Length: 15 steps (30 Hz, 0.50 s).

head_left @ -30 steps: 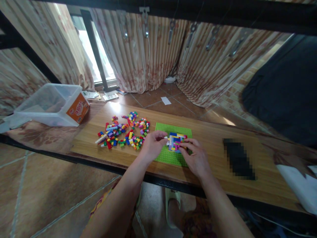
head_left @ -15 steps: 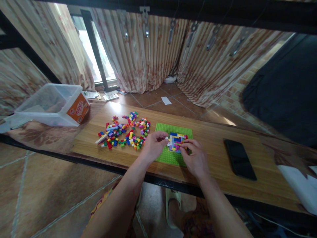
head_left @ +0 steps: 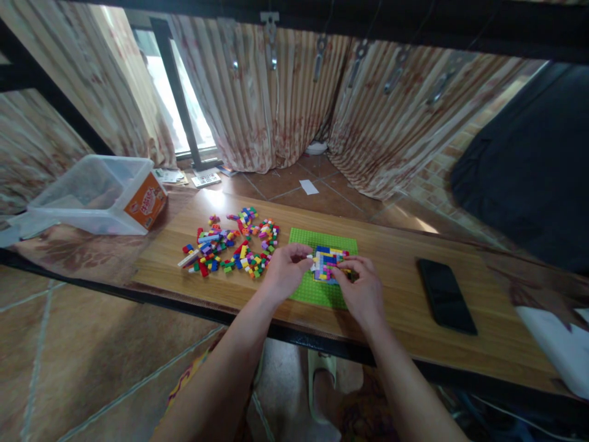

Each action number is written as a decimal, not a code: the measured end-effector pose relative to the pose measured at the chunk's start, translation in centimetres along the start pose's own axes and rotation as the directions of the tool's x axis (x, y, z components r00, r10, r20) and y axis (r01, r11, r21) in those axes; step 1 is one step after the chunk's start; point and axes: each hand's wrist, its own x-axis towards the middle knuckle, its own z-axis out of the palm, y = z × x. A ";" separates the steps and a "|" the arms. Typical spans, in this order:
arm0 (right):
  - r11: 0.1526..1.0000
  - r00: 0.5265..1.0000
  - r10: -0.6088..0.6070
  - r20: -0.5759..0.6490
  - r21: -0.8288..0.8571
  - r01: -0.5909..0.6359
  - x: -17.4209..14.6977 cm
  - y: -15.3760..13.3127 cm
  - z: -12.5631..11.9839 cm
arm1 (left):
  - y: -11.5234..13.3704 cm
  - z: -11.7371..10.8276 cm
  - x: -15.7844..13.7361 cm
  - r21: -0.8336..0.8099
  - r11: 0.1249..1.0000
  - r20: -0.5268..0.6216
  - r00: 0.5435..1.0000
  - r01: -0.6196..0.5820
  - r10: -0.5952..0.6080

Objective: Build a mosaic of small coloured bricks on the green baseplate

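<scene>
A flat build of coloured toy bricks [head_left: 326, 259], with blue, lilac, yellow and magenta pieces, sits on a green studded baseplate [head_left: 306, 296]. At its left edge, my left hand [head_left: 289, 273] is closed in a pinch, a small white brick [head_left: 311, 260] showing at the fingertips. My right hand [head_left: 363, 288] reaches over the build's right side. Its thumb and index finger come together on top of the bricks; whatever they pinch is too small to make out. The right fingers cover part of the build.
Loose bricks [head_left: 243, 248] lie scattered left of the baseplate on the wooden board [head_left: 391, 270]. A black phone [head_left: 446, 296] lies to the right. Farther left stands a clear plastic bin [head_left: 92, 196] with an orange label. White paper [head_left: 552, 344] lies at the far right.
My right hand has shifted slightly left over the build, fingertips nearer its middle. The left hand holds its place.
</scene>
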 end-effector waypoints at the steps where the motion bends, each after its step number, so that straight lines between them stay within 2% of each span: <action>1: 1.000 1.000 0.007 -0.005 0.007 -0.007 0.0 0.0 0.1 | 0.0 0.0 0.0 -0.001 1.000 -0.001 1.000 -0.001 0.001; 15: 0.996 0.998 0.054 -0.021 0.068 -0.052 0.0 0.2 0.7 | -0.2 0.3 -0.1 -0.020 1.000 0.017 1.000 0.021 -0.021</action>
